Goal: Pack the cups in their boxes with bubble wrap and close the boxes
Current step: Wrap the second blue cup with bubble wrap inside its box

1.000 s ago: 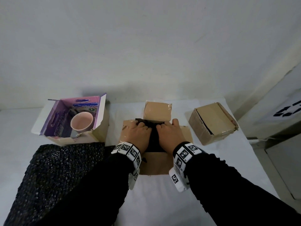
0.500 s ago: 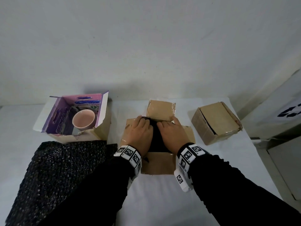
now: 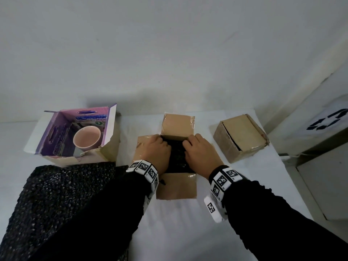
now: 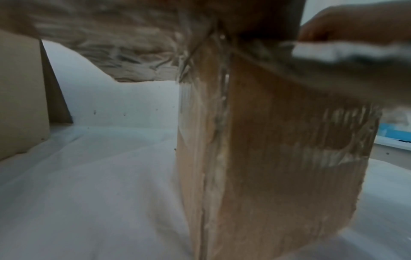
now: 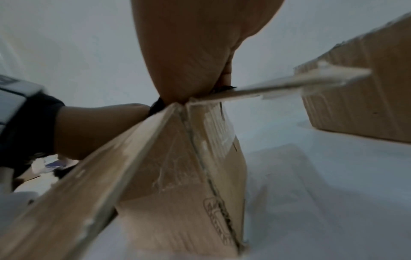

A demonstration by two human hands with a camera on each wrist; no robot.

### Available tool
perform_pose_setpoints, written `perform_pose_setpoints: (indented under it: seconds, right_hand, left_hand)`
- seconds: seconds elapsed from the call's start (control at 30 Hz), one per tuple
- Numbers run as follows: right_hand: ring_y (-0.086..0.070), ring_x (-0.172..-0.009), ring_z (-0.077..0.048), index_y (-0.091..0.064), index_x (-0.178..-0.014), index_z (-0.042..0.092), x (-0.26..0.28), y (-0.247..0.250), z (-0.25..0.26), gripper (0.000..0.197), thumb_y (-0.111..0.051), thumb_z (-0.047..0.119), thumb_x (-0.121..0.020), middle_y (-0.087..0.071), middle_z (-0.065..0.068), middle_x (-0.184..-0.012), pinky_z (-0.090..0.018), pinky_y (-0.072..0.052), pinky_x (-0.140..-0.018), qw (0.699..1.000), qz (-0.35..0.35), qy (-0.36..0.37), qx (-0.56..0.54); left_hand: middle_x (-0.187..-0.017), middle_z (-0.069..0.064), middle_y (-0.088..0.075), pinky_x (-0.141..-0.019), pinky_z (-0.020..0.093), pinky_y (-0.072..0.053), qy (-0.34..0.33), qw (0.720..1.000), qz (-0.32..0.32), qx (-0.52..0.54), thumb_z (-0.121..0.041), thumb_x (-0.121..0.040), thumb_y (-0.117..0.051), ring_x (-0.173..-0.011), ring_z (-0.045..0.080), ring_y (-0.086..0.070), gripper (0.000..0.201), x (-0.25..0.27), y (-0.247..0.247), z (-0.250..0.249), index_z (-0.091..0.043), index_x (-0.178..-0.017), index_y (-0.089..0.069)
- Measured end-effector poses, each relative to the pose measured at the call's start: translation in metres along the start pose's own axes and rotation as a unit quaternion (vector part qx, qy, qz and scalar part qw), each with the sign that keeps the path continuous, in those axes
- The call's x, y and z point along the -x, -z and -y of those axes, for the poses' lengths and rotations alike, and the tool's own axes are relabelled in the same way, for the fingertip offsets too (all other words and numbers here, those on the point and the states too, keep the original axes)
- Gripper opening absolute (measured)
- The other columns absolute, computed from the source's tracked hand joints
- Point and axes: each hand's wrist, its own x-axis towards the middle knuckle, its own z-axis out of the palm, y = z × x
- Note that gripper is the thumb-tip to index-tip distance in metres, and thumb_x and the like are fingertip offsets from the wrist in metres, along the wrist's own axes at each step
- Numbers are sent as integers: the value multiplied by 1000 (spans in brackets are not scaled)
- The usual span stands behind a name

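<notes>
Far left, spread over the white desk (image 3: 188,223): a loose sheet of dark bubble wrap (image 3: 56,200), near enough to a sleeve to be dragged off. Just behind it, an open purple-lined box (image 3: 56,136) holding a bare pink cup (image 3: 87,137), unwrapped and unpadded, liable to chip if knocked. Centre: an open brown cardboard box (image 3: 176,187), four flaps splayed, a dark wrapped bundle (image 3: 177,157) pressed into the mouth. Left hand (image 3: 157,153) and right hand (image 3: 201,154) down on that bundle, fingers (image 3: 190,143) bent over its far edge, gripping. Risks here: bundle sitting proud and blocking the flaps; uneven pressing tipping the box; hard pushing cracking whatever sits inside, presumably a cup, unseen. Far right: a closed cardboard box (image 3: 241,136), one seam gaping slightly.
</notes>
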Motion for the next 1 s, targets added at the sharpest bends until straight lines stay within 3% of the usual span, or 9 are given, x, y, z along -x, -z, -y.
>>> perform_pose_setpoints:
  seconds: [0.07, 0.13, 0.23, 0.33, 0.43, 0.53, 0.63, 0.8, 1.0]
  right_hand:
    - [-53, -74, -24, -60, -80, 13, 8, 0, 1, 15, -70, 12, -69, -60, -7, -79, -35, -47, -68, 1000, -6, 28, 11]
    - [-57, -74, -22, -62, -79, 17, 15, 2, 1, 6, -58, 19, -77, -62, -2, -74, -43, -44, -96, 998, 2, 50, 28]
    - [-59, -73, -22, -62, -82, 18, 19, 4, 1, 28, -35, 23, -81, -62, 0, -71, -52, -24, -115, 998, 17, 53, 41]
    - [-61, -73, -26, -61, -87, 15, 17, 2, -2, 23, -39, 20, -82, -64, -5, -77, -52, -34, -110, 997, 22, 73, 32]
    - [-60, -81, -28, -62, -87, 13, 20, 4, -5, 11, -58, 22, -82, -61, -7, -86, -50, -42, -101, 996, 11, 88, 21]
    - [-55, -83, -26, -62, -81, 14, 31, 9, -5, 24, -51, 34, -91, -61, -4, -82, -46, -43, -95, 993, -24, 108, 29]
    - [-53, -77, -24, -64, -71, 15, 41, 9, -5, 41, -45, 41, -97, -62, -2, -70, -42, -42, -93, 992, -41, 115, 17]
    - [-61, -78, -20, -73, -67, 18, 40, 8, -2, 58, -35, 48, -99, -68, 1, -66, -46, -34, -108, 994, 17, 102, 38]
    - [-57, -64, -23, -65, -71, 16, 39, 9, -2, 38, -42, 35, -95, -61, -4, -72, -34, -47, -65, 990, -6, 141, -1]
  left_hand:
    - [-92, -4, -62, -87, 45, -48, 22, 999, 0, 47, -29, -82, -44, -104, 21, -50, 18, 1, -1, 0, -26, -86, -61]
    - [-90, -1, -59, -81, 47, -50, 29, 996, -23, 82, -29, -82, -41, -98, 25, -53, 17, 2, -5, 1, -24, -82, -57]
    - [-87, 3, -58, -93, 44, -43, 2, 995, -86, 50, -28, -87, -44, -88, 27, -57, 20, 6, -8, 2, -18, -82, -60]
    - [-84, -1, -61, -113, 47, -23, -22, 993, -110, -19, -28, -89, -45, -92, 23, -57, 18, 11, -2, 2, -21, -83, -60]
    - [-84, -5, -63, -118, 51, -4, -35, 997, -56, -31, -24, -90, -38, -95, 19, -57, 15, 9, 11, 0, -23, -86, -52]
    - [-92, -3, -66, -117, 44, -16, -57, 995, -80, 19, -29, -90, -37, -93, 20, -61, 18, 12, 14, 4, -23, -88, -54]
    - [-80, 0, -65, -99, 41, -35, -93, 979, -170, 61, -46, -92, -39, -79, 24, -60, 40, 26, 5, 12, -19, -77, -64]
    - [-80, -3, -66, -105, 45, -28, -154, 978, -140, 20, -77, -78, -42, -85, 21, -60, 64, 49, -4, 11, -19, -75, -68]
    - [-87, 3, -59, -95, 39, -33, -134, 983, -126, 27, -63, -72, -48, -88, 27, -57, 51, 58, -12, 8, -16, -75, -67]
